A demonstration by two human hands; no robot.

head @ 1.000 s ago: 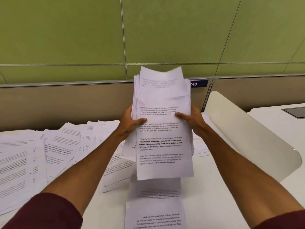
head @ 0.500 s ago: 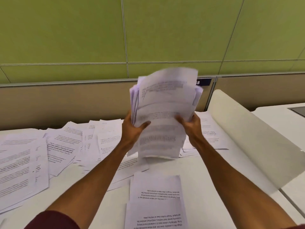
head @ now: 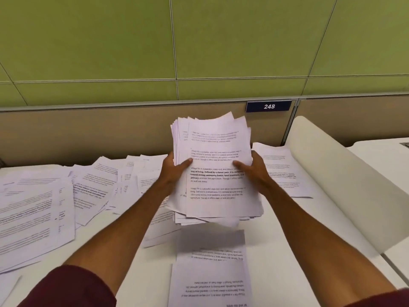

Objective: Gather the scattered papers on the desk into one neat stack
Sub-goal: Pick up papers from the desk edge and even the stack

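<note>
A thick stack of printed white papers stands nearly upright above the white desk, its lower edge close to or on the desktop. My left hand grips its left edge with the thumb across the front sheet. My right hand grips its right edge the same way. The sheets' edges are uneven and fan out at the top and bottom. Loose printed sheets lie spread over the left of the desk. Two more sheets lie in front of me, and another sheet lies to the right.
A beige partition with a blue "248" plate runs along the back of the desk, under a green wall. A white curved divider bounds the desk on the right, with another desk beyond it.
The stack was lifted and bent, then came down and straightened; its lower edge now sits close to the desk. Both hands keep their grip on its sides.
</note>
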